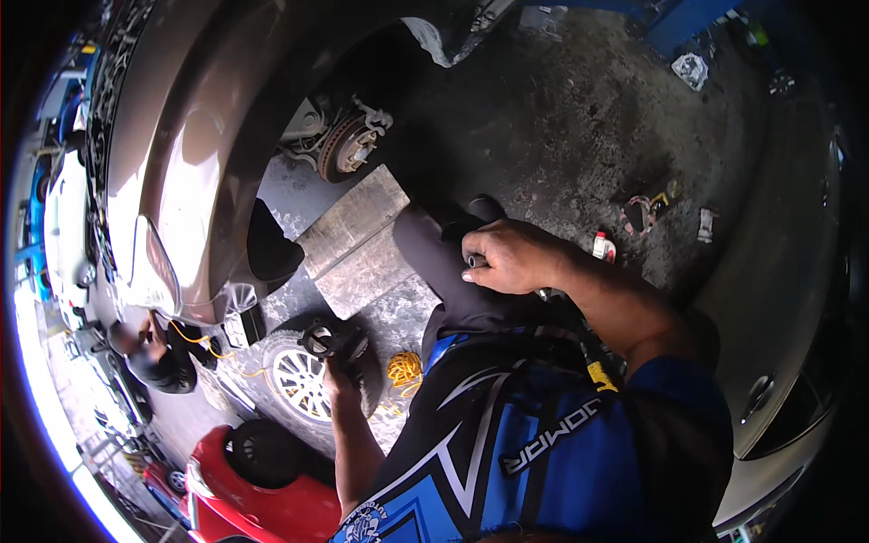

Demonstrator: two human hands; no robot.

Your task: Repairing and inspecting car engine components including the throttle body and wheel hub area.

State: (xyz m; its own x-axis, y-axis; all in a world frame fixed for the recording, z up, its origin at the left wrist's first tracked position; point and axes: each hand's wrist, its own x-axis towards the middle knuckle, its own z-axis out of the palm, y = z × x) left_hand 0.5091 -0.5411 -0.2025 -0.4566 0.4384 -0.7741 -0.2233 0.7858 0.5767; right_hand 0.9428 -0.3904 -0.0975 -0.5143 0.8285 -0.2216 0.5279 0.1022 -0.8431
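Observation:
My left hand [339, 378] is wrapped round the grip of a black impact wrench [342, 340], held out above a wheel lying on the floor. The wheel's silver spoked rim [299, 385] shows beside the tool. Over my dark trousers, my right hand [516, 258] is closed on a short dark socket [475, 261]. Its hollow round end pokes out between thumb and fingers. Ahead, under the raised brown car [186, 172], a bare brake disc [344, 149] and hub are exposed.
Flat grey boards [358, 240] lie between me and the hub. A coiled yellow hose [405, 369] is near the wheel. Another person [158, 357] crouches at the far left by a red car part [235, 489]. A small bottle [604, 246] stands right; a parked car [769, 398] borders that side.

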